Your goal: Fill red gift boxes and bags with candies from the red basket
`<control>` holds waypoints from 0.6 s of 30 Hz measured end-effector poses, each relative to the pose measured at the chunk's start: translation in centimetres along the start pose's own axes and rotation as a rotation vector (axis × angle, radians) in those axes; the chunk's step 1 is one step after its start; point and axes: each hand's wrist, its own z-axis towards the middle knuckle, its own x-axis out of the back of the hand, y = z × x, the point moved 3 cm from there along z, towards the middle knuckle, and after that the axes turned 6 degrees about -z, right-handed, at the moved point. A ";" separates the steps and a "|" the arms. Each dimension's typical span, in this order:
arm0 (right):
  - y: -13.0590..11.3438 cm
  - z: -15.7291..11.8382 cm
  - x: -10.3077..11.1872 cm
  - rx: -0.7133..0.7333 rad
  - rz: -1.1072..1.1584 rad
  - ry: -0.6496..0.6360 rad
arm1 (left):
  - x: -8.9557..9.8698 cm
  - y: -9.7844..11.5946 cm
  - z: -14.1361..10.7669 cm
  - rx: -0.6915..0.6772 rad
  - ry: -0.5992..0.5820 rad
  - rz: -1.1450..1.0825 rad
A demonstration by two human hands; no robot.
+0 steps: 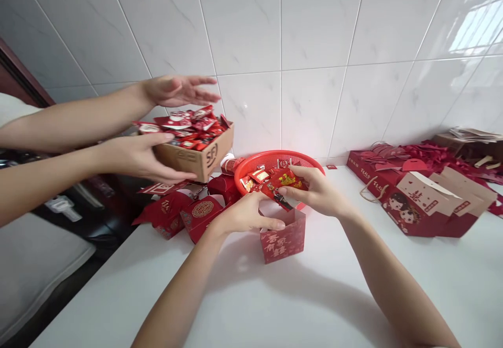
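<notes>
An open-topped red box with pale lettering (283, 240) stands upright on the white table. My left hand (251, 216) is round its upper left side, with the thumb over the front rim. Just above the box opening, my right hand (314, 189) grips a red candy packet with yellow print (288, 179) between thumb and fingers. Behind both hands sits a red plastic basket (283, 155) with wrapped candies (251, 179) in it. My left fingertips are partly hidden behind the box and packet.
Another person's two hands (157, 162) are around a cardboard box (202, 159) heaped with red packets at the left. Below it lie closed red boxes (202, 209). At the right are red gift bags (422, 206) and a red carton (363, 172). A tiled wall stands behind.
</notes>
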 end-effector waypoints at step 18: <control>-0.6 -1.2 1.3 0.059 -0.251 -0.382 | -0.3 -0.2 0.3 -0.006 -0.049 -0.098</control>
